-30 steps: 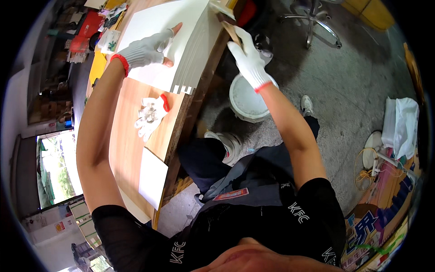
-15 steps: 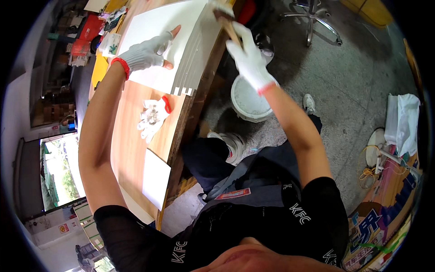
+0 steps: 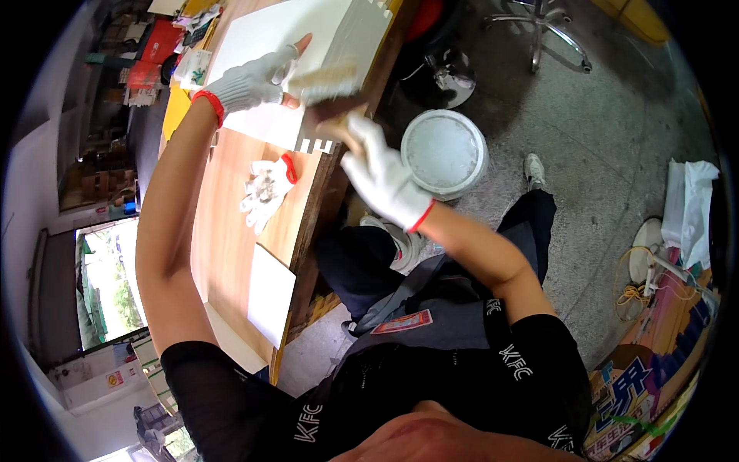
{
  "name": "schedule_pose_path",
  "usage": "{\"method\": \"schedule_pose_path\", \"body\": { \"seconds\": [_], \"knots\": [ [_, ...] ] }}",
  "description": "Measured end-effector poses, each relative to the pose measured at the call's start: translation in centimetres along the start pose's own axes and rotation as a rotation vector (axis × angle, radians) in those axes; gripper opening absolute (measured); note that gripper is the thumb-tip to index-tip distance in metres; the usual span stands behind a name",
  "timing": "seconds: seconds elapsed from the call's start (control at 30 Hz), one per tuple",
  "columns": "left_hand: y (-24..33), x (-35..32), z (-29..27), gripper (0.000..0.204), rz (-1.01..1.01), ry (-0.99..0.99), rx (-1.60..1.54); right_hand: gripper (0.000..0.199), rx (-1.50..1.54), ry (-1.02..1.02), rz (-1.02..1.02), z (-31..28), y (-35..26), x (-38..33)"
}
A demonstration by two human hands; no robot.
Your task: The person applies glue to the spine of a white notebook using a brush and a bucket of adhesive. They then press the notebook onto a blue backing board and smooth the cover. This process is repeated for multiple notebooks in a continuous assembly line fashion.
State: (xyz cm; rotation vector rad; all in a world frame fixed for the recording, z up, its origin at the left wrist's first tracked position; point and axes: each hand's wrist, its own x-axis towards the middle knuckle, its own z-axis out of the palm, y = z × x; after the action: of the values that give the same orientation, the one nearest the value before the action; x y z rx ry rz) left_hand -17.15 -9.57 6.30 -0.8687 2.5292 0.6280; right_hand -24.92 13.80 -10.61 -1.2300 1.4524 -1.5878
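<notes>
My left hand (image 3: 258, 79), in a white knit glove with bare thumb and fingertip showing, lies spread on a stack of white sheets (image 3: 262, 38). The sheets are fanned in steps along their right edge. In my right hand (image 3: 382, 173), also gloved in white, is the wooden handle of a wide brush (image 3: 332, 86). Its pale bristles, blurred by motion, are over the stepped edge of the stack, just right of my left fingers. A spare white glove (image 3: 268, 189) with a red cuff and dark smudges lies on the wooden table (image 3: 223, 208) below the stack.
A white bucket (image 3: 444, 154) with whitish contents stands on the floor right of the table. A white board (image 3: 271, 296) lies at the table's near edge. A stool base (image 3: 443, 81) and a wheeled chair base (image 3: 536, 27) stand farther off. Papers clutter the far left.
My right hand has moved left and nearer to me, carrying the brush from beyond the stack's right corner to over its stepped edge. My left hand stays on the sheets.
</notes>
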Motion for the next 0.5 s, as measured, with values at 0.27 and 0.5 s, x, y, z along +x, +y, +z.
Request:
{"method": "schedule_pose_path", "body": {
  "seconds": [0.27, 0.5],
  "knots": [
    [-0.1, -0.9, 0.1, 0.105, -0.012, 0.034, 0.071, 0.050, 0.014, 0.105, -0.258, -2.0, 2.4, -2.8],
    [-0.3, 0.3, 0.1, 0.103, 0.024, 0.040, 0.071, 0.056, 0.043, 0.038, -0.076, 3.5, 3.0, -4.5]
  ]
}}
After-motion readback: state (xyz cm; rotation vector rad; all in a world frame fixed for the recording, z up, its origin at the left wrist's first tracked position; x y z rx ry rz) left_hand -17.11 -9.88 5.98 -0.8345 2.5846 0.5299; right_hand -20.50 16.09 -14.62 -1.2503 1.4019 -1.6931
